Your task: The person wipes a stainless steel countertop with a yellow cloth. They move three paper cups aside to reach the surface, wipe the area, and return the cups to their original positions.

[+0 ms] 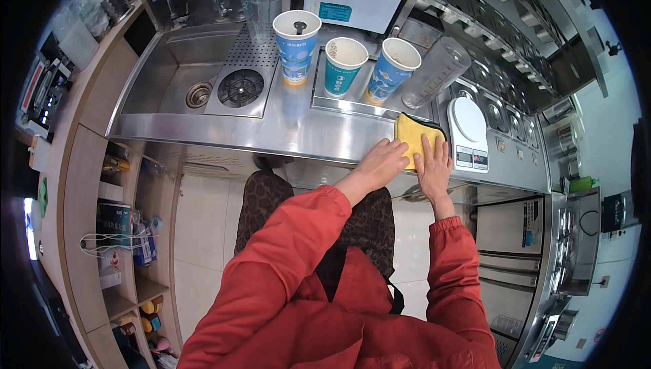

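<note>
A folded yellow cloth (413,132) with a dark border lies at the front edge of the steel counter (229,132). My right hand (434,165) rests flat on its right part, fingers spread and pointing away from me. At the cloth's left edge is my left hand (381,165), its fingers bent and touching the fabric; whether they pinch it is hidden. Just right of the cloth sits a white kitchen scale (469,132). Behind it a clear measuring cup (436,74) leans to the right, beside a blue patterned paper cup (391,74) and a teal paper cup (345,71).
A taller blue paper cup (296,53) stands farther left, near a round cup rinser (240,88) and a steel sink (178,74). Clear plastic cups (254,10) stand behind the rinser. Lidded steel containers (496,109) line the right side. Wooden shelves (117,298) hold goods at left.
</note>
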`<state>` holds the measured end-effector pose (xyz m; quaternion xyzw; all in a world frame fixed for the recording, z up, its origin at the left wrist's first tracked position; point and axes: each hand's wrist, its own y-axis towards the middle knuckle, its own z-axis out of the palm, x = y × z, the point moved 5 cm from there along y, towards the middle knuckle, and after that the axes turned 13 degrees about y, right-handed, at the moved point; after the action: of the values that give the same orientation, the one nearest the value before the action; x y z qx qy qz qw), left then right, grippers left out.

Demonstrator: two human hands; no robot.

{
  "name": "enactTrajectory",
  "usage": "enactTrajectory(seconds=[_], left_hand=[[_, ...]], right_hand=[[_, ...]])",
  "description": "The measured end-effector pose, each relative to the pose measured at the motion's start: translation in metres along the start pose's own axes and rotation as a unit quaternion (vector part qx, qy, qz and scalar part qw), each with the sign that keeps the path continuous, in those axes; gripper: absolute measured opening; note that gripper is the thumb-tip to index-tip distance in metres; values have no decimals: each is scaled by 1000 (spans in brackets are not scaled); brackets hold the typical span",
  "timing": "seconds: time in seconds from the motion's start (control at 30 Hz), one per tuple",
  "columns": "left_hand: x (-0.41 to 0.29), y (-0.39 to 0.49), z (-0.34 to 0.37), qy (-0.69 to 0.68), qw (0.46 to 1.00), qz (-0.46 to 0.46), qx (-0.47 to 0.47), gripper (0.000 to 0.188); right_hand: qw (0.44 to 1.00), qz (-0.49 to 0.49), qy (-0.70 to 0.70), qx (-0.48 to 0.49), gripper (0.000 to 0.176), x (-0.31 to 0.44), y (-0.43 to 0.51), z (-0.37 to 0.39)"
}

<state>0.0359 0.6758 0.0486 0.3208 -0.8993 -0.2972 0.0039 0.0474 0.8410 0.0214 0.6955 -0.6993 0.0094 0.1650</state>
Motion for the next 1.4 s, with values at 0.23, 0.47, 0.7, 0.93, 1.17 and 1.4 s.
enactTrajectory(seconds=[0.23, 0.47, 0.7, 0.93, 1.17, 1.4], left_hand=[[-3, 8, 3, 26, 998, 17, 48, 10], [2, 6, -2, 43, 998, 18, 48, 8], [17, -9, -10, 47, 998, 13, 30, 5], [39, -32, -22, 47, 998, -27, 16, 6], [61, -62, -42, 57, 995, -69, -35, 9], [81, -89, -69, 85, 988, -110, -74, 10]], right_hand=[[1000, -8, -6, -14, 53, 1, 0, 1], [999, -12, -23, -27, 51, 14, -1, 4], [999, -14, -6, -36, 53, 39, -1, 11], [999, -17, 4, -50, 53, 77, 1, 20], [997, -42, 35, -62, 54, 121, 1, 32], [996, -59, 46, -43, 54, 164, 1, 41]])
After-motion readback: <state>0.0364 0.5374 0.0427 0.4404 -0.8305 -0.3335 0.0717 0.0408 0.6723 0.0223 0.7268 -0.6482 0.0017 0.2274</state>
